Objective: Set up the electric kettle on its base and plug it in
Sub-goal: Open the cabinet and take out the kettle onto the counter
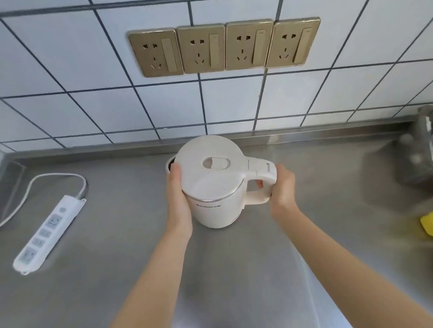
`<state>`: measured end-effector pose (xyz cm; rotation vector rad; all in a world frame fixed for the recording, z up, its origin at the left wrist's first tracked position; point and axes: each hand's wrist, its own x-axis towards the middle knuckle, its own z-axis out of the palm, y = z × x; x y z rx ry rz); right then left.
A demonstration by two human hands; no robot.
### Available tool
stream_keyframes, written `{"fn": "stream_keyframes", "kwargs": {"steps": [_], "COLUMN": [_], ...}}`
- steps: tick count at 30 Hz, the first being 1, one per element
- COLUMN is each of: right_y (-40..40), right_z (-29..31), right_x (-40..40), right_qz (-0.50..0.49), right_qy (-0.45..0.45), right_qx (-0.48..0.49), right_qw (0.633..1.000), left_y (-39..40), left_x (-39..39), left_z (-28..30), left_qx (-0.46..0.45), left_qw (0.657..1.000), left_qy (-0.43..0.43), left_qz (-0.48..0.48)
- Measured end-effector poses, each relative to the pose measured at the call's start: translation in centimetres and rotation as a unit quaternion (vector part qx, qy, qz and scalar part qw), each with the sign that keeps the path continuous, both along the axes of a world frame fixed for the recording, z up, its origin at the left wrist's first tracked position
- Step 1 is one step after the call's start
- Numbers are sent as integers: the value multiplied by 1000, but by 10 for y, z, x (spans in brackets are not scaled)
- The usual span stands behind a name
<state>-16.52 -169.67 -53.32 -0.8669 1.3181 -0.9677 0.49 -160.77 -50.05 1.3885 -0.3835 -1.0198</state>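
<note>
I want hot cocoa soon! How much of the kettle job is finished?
Nothing looks finished yet. The right hand grips the handle of the kettle and the left hand steadies its side. A dark round edge peeks out behind it, maybe the base; the kettle doesn't look seated on it. Still left: seating and plugging in; wall sockets and power strip hold no plug.

White kettle (pixel 212 179) upright over the steel counter (pixel 116 284), contact with it unclear. Lid closed, handle to the right. Left hand (pixel 178 199) lies flat against the kettle's left side. Right hand (pixel 282 187) curls round the handle. White power strip (pixel 49 232) lies well to the left. Four gold wall sockets (pixel 224 46) sit on the tiles above.
</note>
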Motion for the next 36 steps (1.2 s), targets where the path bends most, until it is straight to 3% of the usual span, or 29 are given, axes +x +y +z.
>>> {"fn": "stream_keyframes", "kwargs": {"steps": [8,19,24,29,36], "right_y": [-9,-16,-6,32,117], "right_z": [-17,-22,-7,10,20], "right_x": [4,4,-5,-12,-1], "right_qz": [21,75,20,2,-36], "right_qy": [-7,24,123,155,156], "right_qx": [32,-17,-9,-12,-42], "right_qw": [999,997,992,988,986], "left_y": [-1,0,5,16,64], "left_x": [-3,2,9,19,36], "left_z": [-22,-25,-15,-3,3], "left_qx": [6,39,77,116,65], "left_qw": [999,998,996,992,986], "left_qy": [-9,-35,-38,-31,-80], "left_qz": [46,22,-23,-46,-133]}}
